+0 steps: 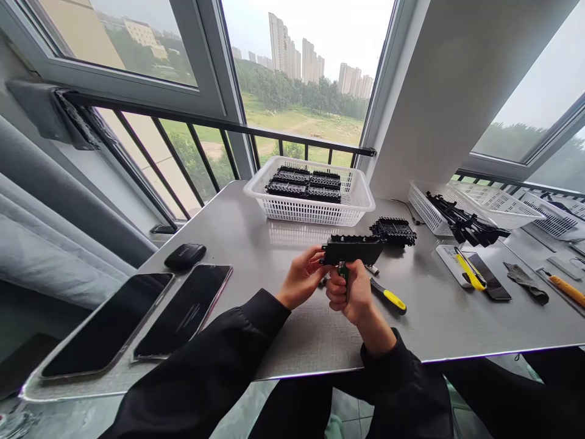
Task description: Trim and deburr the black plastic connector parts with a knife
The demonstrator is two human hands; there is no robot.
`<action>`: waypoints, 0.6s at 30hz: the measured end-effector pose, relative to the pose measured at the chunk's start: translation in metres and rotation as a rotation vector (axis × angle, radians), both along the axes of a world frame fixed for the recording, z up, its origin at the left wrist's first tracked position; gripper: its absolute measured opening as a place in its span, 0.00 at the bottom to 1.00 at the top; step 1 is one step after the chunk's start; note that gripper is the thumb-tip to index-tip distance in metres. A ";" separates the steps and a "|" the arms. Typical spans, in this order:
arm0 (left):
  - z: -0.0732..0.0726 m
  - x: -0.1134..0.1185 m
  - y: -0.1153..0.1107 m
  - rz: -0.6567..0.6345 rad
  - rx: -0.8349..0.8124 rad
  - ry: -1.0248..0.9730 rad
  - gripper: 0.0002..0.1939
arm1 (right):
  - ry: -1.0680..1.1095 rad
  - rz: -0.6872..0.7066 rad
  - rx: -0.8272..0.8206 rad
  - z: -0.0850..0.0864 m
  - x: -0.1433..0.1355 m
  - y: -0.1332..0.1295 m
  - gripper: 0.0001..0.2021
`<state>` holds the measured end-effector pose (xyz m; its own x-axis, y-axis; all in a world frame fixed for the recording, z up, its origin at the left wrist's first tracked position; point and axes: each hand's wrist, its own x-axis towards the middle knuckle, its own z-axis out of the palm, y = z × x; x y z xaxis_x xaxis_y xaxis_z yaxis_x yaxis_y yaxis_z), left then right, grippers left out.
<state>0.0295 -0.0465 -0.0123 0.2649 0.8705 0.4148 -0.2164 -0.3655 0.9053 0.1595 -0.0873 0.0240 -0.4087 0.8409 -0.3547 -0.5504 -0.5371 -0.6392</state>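
Head view: my left hand (301, 277) pinches the black plastic part (351, 249) above the bench (274, 244) while my right hand (350, 292), fingers curled shut, grips a small tool (342, 270) beneath it.

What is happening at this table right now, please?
A person in black sleeves holds a flat black plastic part above the metal table. The left hand grips its left end; the right hand holds a small tool against its underside. A white basket with similar black parts stands behind, one more black part lies nearby, and a yellow-handled tool lies beside the right hand.
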 end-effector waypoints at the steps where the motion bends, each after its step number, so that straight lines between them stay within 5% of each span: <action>1: 0.000 0.000 0.000 -0.001 0.000 0.010 0.12 | 0.002 0.004 0.001 0.000 0.000 0.000 0.15; 14: 0.004 0.000 -0.002 0.010 -0.046 -0.002 0.14 | 0.006 0.072 0.089 0.002 0.004 -0.002 0.20; 18: 0.007 -0.002 0.001 0.040 -0.125 -0.045 0.18 | -0.013 -0.013 0.107 0.007 0.016 0.000 0.21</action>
<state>0.0279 -0.0455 -0.0050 0.2122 0.9258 0.3128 -0.2454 -0.2594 0.9341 0.1755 -0.0873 0.0308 -0.3935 0.8796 -0.2674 -0.5483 -0.4581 -0.6997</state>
